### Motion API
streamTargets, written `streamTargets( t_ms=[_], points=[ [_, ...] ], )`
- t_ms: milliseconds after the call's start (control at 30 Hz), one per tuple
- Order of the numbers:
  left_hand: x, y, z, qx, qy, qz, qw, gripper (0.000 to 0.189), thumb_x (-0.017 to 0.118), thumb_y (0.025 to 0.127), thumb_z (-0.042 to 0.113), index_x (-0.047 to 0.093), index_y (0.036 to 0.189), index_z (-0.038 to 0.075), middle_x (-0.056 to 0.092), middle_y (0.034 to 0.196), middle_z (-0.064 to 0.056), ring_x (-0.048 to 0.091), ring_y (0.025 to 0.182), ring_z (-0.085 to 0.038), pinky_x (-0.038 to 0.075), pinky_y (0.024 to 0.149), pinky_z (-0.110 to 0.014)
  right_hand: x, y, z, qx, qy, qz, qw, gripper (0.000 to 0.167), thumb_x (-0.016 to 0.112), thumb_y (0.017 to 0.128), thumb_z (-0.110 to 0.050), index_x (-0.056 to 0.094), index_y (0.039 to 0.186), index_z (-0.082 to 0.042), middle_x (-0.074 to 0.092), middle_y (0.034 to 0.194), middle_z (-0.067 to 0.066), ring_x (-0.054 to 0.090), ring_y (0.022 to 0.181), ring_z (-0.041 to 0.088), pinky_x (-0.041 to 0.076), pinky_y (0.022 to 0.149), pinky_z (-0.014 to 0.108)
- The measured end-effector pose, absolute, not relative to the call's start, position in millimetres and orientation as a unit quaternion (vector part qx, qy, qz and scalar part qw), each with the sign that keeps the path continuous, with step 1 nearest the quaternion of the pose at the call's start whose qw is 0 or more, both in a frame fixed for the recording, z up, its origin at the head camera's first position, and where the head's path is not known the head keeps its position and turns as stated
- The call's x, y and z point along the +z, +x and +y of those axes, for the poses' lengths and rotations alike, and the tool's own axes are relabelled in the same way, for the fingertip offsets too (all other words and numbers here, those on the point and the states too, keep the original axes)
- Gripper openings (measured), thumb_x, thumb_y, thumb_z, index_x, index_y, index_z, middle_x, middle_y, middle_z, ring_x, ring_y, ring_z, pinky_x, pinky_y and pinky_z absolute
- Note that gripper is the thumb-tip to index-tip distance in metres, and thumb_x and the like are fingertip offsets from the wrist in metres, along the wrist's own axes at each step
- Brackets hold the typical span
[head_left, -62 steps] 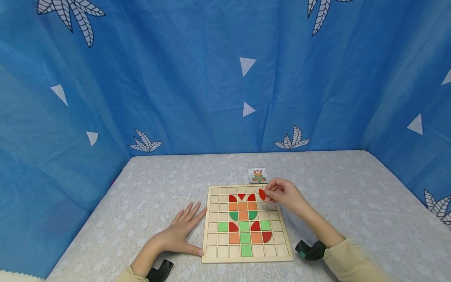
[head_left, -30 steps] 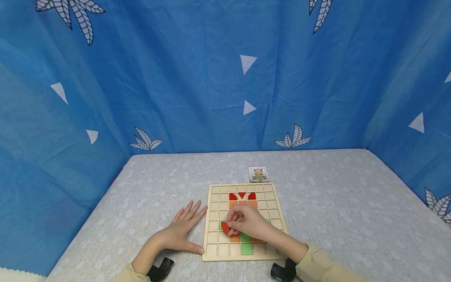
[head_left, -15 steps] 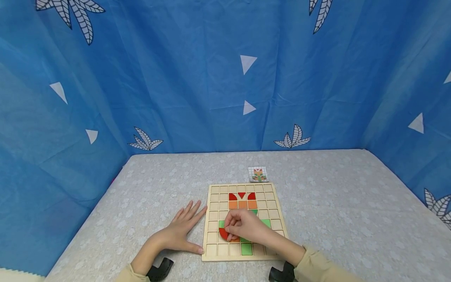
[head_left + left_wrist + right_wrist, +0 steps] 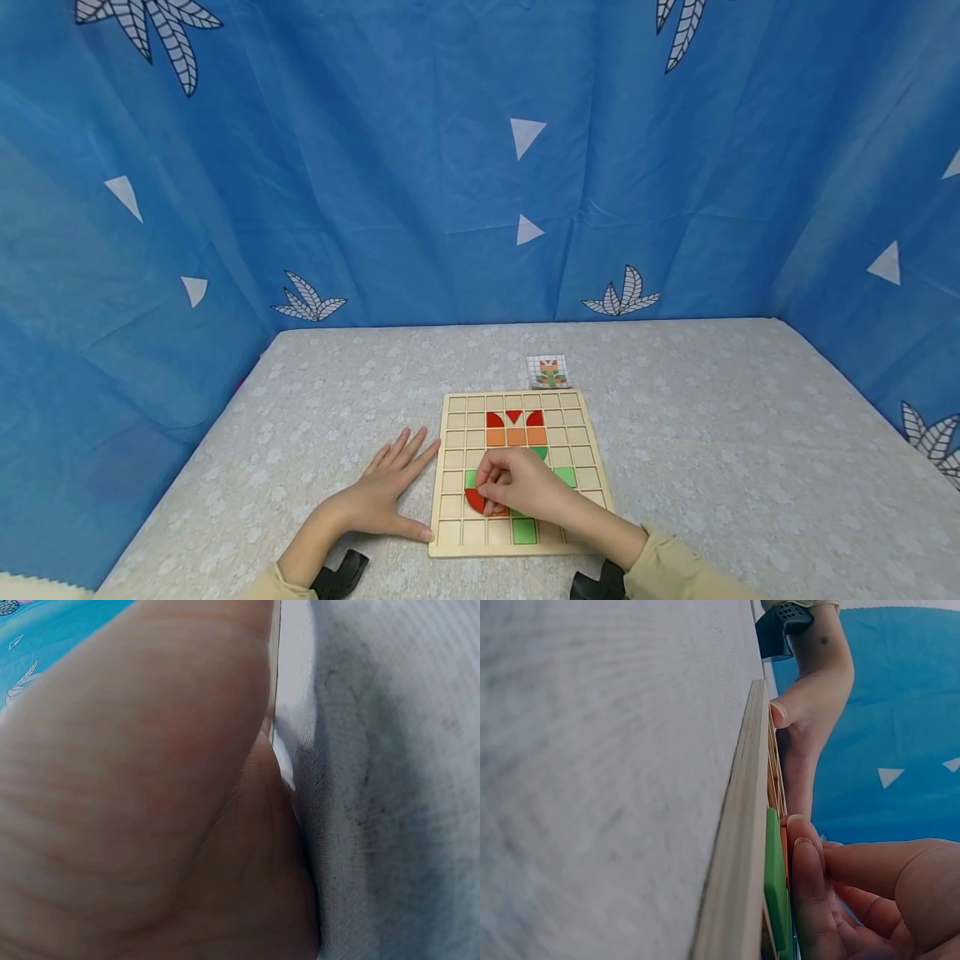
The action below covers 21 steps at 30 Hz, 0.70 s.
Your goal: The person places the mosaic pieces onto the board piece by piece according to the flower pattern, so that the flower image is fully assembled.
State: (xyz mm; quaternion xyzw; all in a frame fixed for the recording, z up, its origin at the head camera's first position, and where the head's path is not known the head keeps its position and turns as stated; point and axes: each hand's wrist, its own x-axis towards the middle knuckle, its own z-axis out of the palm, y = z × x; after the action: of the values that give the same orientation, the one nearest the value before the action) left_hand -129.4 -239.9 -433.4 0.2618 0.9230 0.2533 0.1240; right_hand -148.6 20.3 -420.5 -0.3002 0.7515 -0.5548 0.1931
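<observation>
My right hand [image 4: 517, 483] is over the lower middle of a wooden grid board [image 4: 450, 533], thumb and fingertips together at the right edge of a red quarter-circle tile [image 4: 473, 500]. That tile lies in a left-hand cell, just below a light green square tile [image 4: 471, 478]. In the right wrist view the fingers [image 4: 810, 877] are low against the board, beside a green tile [image 4: 775, 877]; the red tile is hidden there. My left hand [image 4: 382, 500] rests spread on the table, thumb and index fingertip at the board's left edge.
Red tiles [image 4: 513, 416] and orange square tiles [image 4: 516, 436] fill cells higher on the board; more green tiles [image 4: 524, 531] sit lower. A small pattern card [image 4: 548, 372] lies behind the board. A blue curtain [image 4: 420, 208] encloses the patterned tablecloth [image 4: 360, 375].
My right hand has carried the red quarter-circle tile from the board's upper right to the lower left and lowered it into a cell. The left hand has stayed put.
</observation>
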Motion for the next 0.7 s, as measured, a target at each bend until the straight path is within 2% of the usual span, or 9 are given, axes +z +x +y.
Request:
streamTargets(
  t_ms=[700],
  points=[
    [-430.0,-128.6,-239.1,0.261,0.271,0.918,0.124,0.112,0.074,0.069,0.058,0.017,0.151,0.008,0.004,0.153,-0.020,-0.005,0.137,-0.041,0.000,0.103,-0.062,-421.9,-148.8,19.9,-0.543,-0.297,0.764,0.185,0.011,0.062,0.089,0.002,0.066,0.081,-0.004,0.061,0.066,0.003,0.063,0.055,0.014,0.052,0.051,0.026]
  ],
)
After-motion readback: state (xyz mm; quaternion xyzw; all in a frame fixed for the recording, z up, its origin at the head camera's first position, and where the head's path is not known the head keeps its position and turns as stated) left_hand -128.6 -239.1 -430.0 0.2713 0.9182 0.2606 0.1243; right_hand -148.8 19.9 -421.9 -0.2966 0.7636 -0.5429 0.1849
